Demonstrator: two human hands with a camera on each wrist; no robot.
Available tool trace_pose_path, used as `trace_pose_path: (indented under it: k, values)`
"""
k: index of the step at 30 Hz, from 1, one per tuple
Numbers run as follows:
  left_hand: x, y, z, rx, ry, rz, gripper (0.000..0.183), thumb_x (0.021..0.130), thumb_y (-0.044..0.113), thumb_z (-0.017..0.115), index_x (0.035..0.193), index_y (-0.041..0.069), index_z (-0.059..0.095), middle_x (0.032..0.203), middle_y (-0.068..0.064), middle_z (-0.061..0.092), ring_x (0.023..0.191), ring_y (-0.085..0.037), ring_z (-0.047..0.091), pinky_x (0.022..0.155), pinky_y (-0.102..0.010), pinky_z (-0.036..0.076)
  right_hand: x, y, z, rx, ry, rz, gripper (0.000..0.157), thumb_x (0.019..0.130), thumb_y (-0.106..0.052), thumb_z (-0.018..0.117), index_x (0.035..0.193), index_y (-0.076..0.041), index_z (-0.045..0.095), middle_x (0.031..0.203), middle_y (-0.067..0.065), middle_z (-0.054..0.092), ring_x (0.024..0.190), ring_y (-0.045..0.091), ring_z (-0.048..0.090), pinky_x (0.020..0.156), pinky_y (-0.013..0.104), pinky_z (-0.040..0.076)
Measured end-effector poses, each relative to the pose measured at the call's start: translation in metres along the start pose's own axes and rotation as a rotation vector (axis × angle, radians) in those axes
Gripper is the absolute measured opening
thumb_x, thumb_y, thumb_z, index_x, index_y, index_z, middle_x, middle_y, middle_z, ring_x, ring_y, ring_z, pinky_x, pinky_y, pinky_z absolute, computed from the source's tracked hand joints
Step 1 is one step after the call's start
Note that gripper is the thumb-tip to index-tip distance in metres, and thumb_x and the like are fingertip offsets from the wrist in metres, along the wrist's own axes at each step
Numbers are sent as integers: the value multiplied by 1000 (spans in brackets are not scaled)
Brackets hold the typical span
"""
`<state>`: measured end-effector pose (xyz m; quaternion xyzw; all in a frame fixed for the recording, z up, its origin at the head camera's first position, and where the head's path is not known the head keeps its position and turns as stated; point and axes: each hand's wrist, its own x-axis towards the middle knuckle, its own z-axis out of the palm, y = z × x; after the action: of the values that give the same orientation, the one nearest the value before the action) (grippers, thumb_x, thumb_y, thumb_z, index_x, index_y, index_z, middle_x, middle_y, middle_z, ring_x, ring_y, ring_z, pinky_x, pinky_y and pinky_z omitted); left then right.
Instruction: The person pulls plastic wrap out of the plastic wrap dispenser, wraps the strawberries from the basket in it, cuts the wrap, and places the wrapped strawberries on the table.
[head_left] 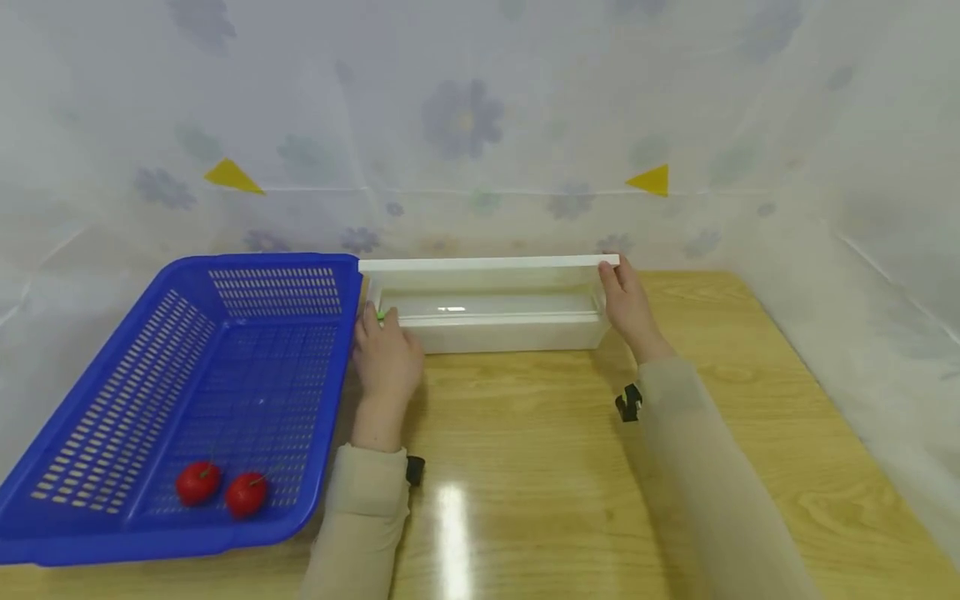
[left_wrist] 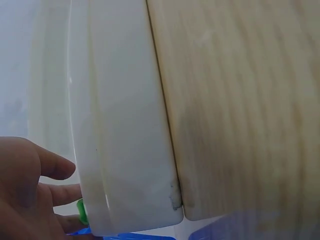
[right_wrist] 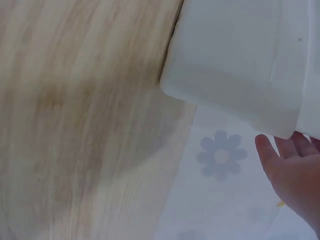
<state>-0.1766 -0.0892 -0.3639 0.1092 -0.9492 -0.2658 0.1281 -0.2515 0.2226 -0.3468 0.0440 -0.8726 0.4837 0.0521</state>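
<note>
A long white box [head_left: 510, 336] stands on the table near the back, with a white panel [head_left: 487, 265] upright along its far side. At the box's left front corner is my left hand [head_left: 388, 358], its fingers round the end and the thumb near the rim. A small green piece [left_wrist: 82, 212] shows by those fingers; its kind is unclear. My right hand [head_left: 632, 310] grips the panel's right end, thumb in front and the other fingers behind. In the right wrist view my right hand [right_wrist: 297, 172] is partly hidden by the box.
A blue plastic basket [head_left: 324, 433] stands directly left of the box. Two red cherry-like fruits [head_left: 198, 483] with green stems lie in its near end. Behind the wooden table [head_left: 525, 467] hangs a flowered sheet [head_left: 465, 167] with two yellow triangles [head_left: 651, 181].
</note>
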Motion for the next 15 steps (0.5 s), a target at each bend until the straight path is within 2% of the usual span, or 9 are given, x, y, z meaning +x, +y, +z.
trace_pose_path:
  k: [2,6,8,9,11,15]
  values:
    - [1,1,-3,8,-20,-11,43,94,17,41,133,1,46,147,-26,25,133,-42,29,98,-59,39,4,-1,-1,39,-19,34,65,98,-51,24,145,-7,26,150,20,28,139,38,24,113,55,20]
    - [2,2,-6,13,-65,-41,42,96,19,39,135,5,46,148,-27,22,134,-43,27,100,-59,37,13,-3,-1,50,-79,187,84,90,-67,16,150,-9,8,156,17,11,144,36,9,116,54,8]
    - [3,1,-5,13,-69,-50,41,97,21,38,134,6,46,147,-27,22,134,-43,28,100,-59,37,16,-2,1,20,-105,228,86,90,-68,13,150,-9,-1,158,14,0,145,33,-1,117,51,0]
    - [4,1,-5,8,-65,-54,40,98,21,37,134,5,47,147,-27,23,133,-43,29,100,-58,38,18,-1,2,15,-110,243,84,91,-66,13,150,-9,-3,158,13,-1,145,32,-2,117,50,0]
    - [5,1,-4,-7,-45,-61,39,99,22,37,131,5,49,146,-26,26,132,-42,31,98,-57,39,21,1,5,10,-99,234,76,96,-58,16,150,-7,4,157,15,5,145,34,5,117,50,4]
    - [9,5,-3,-17,1,-72,35,99,23,39,124,3,53,143,-25,32,128,-42,37,96,-55,42,26,5,6,28,-55,187,56,101,-38,26,146,-4,23,148,22,30,135,37,30,113,50,24]
